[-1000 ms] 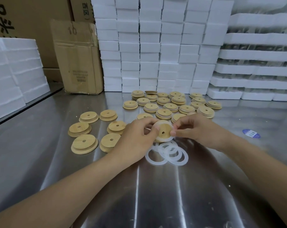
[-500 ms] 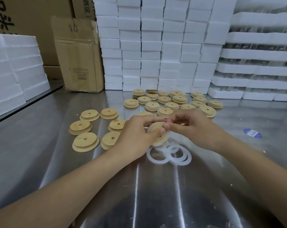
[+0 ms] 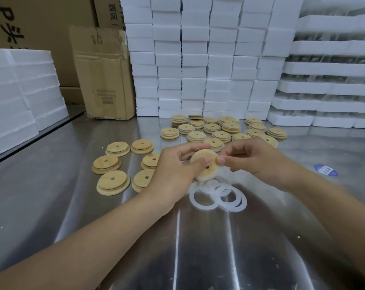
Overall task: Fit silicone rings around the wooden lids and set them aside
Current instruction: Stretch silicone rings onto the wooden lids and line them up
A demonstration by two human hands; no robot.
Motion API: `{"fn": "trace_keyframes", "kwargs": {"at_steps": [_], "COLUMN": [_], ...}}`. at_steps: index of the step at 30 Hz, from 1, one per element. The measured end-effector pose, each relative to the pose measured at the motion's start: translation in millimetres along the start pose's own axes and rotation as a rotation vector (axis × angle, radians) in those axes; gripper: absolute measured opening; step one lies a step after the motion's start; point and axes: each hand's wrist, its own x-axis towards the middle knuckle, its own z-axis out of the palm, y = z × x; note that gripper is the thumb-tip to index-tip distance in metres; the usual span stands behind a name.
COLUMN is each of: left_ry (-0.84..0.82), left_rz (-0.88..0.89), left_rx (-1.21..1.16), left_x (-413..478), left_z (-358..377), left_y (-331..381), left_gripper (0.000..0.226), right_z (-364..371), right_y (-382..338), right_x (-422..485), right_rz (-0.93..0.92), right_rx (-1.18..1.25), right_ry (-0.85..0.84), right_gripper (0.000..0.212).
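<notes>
At centre frame, the left hand (image 3: 175, 166) and right hand (image 3: 255, 160) pinch 1 lid (image 3: 202, 164) with curled fingers. It has tilted over the last second, and its ring (image 3: 200, 178) looks nearly seated.

Left hand (image 3: 173, 170) and right hand (image 3: 259, 162), both bare; left forearm (image 3: 93, 243) and right forearm (image 3: 324, 206) uncovered to the frame's edge; fingernails (image 3: 208, 159) short and plain.

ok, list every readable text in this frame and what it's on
"10": top of the leaning cardboard carton.
"P" and "头": big print, cut off, on the large box at back left.
"(西区)": sideways, on the rear box above the carton.
Small print low on the same carton: too blurred.
Blue sticker on the steel table: unreadable.
</notes>
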Motion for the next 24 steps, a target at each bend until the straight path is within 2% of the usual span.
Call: {"fn": "trace_keyframes", "kwargs": {"at_steps": [4, 8, 13, 16, 24], "left_ry": [0.032, 0.029, -0.064, -0.101, -0.073], "left_rz": [0.058, 0.027, -0.003, -0.039, -0.075], "left_rx": [-0.069, -0.144, -0.031, -0.022, -0.037], "left_x": [-1, -1, 1, 0, 2], "left_z": [2, 1, -2, 0, -5], "left_y": [6, 11, 11, 9, 15], "left_gripper": [0.025, 0.024, 0.032, 0.034, 0.027], "right_z": [0, 3, 10, 14, 1], "right_y": [-4, -7, -15, -16, -14], "right_x": [-1, -1, 0, -1, -2], "right_rz": [-0.014, -0.026, -0.117, -0.135, -0.067], "right_rx": [0.064, 0.037, -0.009, -0.093, -0.18], "right_ry": [0.025, 0.065, 0.169, 0.14, 0.04], "right_gripper": [0.013, 0.014, 0.007, 0.009, 0.012]}}
